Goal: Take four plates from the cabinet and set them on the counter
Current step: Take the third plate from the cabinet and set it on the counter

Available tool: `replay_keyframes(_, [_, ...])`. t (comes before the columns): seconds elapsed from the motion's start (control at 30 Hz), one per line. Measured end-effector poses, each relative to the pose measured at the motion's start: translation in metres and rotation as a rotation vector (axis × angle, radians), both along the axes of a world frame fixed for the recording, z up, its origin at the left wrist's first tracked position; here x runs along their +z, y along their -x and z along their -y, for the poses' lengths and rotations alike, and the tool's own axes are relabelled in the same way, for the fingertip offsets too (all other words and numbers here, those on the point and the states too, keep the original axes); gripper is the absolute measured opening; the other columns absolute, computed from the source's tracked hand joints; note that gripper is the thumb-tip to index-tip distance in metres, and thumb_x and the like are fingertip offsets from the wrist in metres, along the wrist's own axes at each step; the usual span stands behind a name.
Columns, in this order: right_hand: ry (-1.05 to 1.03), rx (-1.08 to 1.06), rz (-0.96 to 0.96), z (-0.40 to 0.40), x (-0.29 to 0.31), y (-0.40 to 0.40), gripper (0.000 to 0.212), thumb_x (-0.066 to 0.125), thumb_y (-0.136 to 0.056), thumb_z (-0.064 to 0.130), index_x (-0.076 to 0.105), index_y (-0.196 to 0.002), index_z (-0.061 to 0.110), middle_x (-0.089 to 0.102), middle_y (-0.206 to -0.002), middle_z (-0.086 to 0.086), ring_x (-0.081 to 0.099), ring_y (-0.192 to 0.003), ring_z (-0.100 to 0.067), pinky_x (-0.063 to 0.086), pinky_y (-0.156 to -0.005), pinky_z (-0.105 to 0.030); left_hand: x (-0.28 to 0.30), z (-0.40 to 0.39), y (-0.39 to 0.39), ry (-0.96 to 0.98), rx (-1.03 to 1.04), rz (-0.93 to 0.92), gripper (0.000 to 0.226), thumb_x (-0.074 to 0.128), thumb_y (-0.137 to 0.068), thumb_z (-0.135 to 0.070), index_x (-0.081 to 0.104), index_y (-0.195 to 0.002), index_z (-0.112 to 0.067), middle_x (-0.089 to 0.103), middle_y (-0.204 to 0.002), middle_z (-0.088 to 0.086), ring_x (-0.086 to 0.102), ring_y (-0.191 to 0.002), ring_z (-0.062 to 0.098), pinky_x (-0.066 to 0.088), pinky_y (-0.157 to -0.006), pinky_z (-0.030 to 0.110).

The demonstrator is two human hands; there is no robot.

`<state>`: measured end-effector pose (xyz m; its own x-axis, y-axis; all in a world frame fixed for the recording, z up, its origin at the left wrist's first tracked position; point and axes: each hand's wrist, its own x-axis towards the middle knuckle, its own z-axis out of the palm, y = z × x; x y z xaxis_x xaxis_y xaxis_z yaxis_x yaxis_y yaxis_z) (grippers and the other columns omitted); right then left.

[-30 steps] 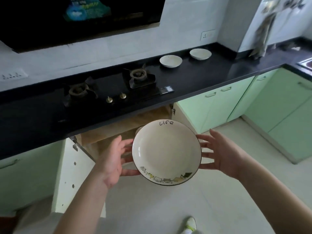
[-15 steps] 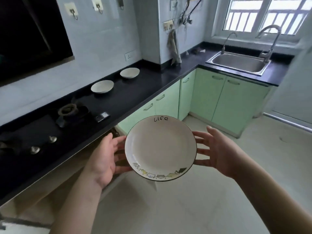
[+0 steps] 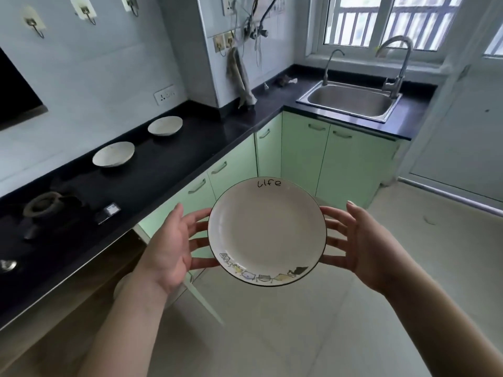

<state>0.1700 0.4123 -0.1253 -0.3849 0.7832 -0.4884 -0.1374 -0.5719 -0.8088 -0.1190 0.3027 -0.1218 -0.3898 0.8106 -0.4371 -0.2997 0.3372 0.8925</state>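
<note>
I hold a white plate (image 3: 266, 229) with a dark rim, the word "life" and small cartoon figures along its near edge, level in front of me above the floor. My left hand (image 3: 168, 248) and my right hand (image 3: 359, 240) carry it from either side, straight fingers reaching under its edge, thumbs raised clear of it. Two more white plates (image 3: 113, 154) (image 3: 165, 126) lie apart on the black counter (image 3: 196, 142) to my left. The open cabinet (image 3: 81, 295) lies below the counter at lower left, its inside mostly out of sight.
A gas burner (image 3: 43, 204) and a small dark device (image 3: 108, 212) sit on the counter's near part. The open cabinet door (image 3: 201, 297) juts out under my left hand. A steel sink (image 3: 351, 100) with taps fills the far corner under the window. Green cabinet fronts line both counters.
My view has swung right from the stove and open cabinet toward the sink corner. The plate stays between both hands, carried along the counter and raised a little.
</note>
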Motion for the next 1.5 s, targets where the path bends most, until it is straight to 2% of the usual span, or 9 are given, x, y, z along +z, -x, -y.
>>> replay_keyframes(0.23, [0.012,0.071,0.038,-0.055,-0.008,0.068,0.048,0.03,-0.101,0.05,0.067,-0.115,0.024,0.068,-0.115,-0.004,0.066,-0.101,-0.026,0.058,-0.06,-0.039,-0.014,-0.036,0.056,0.011,0.073,0.047,0.063,0.021,-0.1,-0.059,0.07,-0.117,-0.025,0.069,-0.116,0.007,0.059,-0.109,0.034,0.056,-0.06,0.045])
replay_keyframes(0.4, [0.011,0.165,0.067,-0.097,-0.005,0.136,0.049,0.028,-0.101,0.049,0.064,-0.122,0.021,0.065,-0.121,-0.006,0.063,-0.108,-0.029,0.057,-0.069,-0.043,-0.02,-0.053,0.114,-0.015,0.14,0.074,0.061,0.022,-0.099,-0.06,0.07,-0.117,-0.026,0.07,-0.116,0.004,0.06,-0.112,0.033,0.057,-0.066,0.047])
replay_keyframes(0.63, [0.063,0.25,0.058,-0.149,-0.013,0.205,0.05,0.03,-0.101,0.05,0.064,-0.122,0.02,0.064,-0.122,-0.008,0.063,-0.109,-0.031,0.058,-0.07,-0.045,-0.027,-0.087,0.176,0.006,0.202,0.098,0.061,0.023,-0.1,-0.058,0.066,-0.123,-0.022,0.068,-0.121,0.006,0.061,-0.108,0.032,0.056,-0.061,0.043])
replay_keyframes(0.9, [0.1,0.358,0.086,-0.248,-0.041,0.257,0.051,0.031,-0.1,0.052,0.062,-0.125,0.02,0.064,-0.119,-0.007,0.065,-0.103,-0.029,0.057,-0.066,-0.042,-0.048,-0.157,0.207,0.039,0.295,0.123,0.06,0.022,-0.1,-0.058,0.064,-0.124,-0.022,0.065,-0.125,0.005,0.059,-0.11,0.032,0.056,-0.063,0.046])
replay_keyframes(1.1, [0.123,0.509,0.073,-0.331,-0.055,0.292,0.051,0.034,-0.098,0.056,0.065,-0.123,0.023,0.066,-0.122,-0.004,0.065,-0.107,-0.027,0.058,-0.069,-0.044,-0.05,-0.214,0.222,0.087,0.41,0.124,0.06,0.022,-0.1,-0.057,0.064,-0.123,-0.022,0.067,-0.122,0.005,0.062,-0.105,0.03,0.057,-0.063,0.046])
replay_keyframes(1.2, [0.125,0.596,0.088,-0.363,-0.059,0.317,0.051,0.037,-0.097,0.058,0.063,-0.125,0.024,0.064,-0.125,-0.003,0.063,-0.112,-0.028,0.058,-0.076,-0.049,-0.05,-0.231,0.228,0.099,0.488,0.116,0.057,0.024,-0.1,-0.058,0.065,-0.121,-0.024,0.067,-0.121,0.004,0.062,-0.106,0.029,0.057,-0.064,0.045])
replay_keyframes(1.5, [0.105,0.829,0.135,-0.386,-0.075,0.416,0.052,0.034,-0.098,0.058,0.063,-0.124,0.023,0.063,-0.126,-0.004,0.06,-0.115,-0.03,0.056,-0.083,-0.053,-0.067,-0.224,0.27,0.149,0.72,0.147,0.055,0.024,-0.101,-0.056,0.066,-0.117,-0.024,0.07,-0.115,0.003,0.064,-0.107,0.028,0.058,-0.067,0.049])
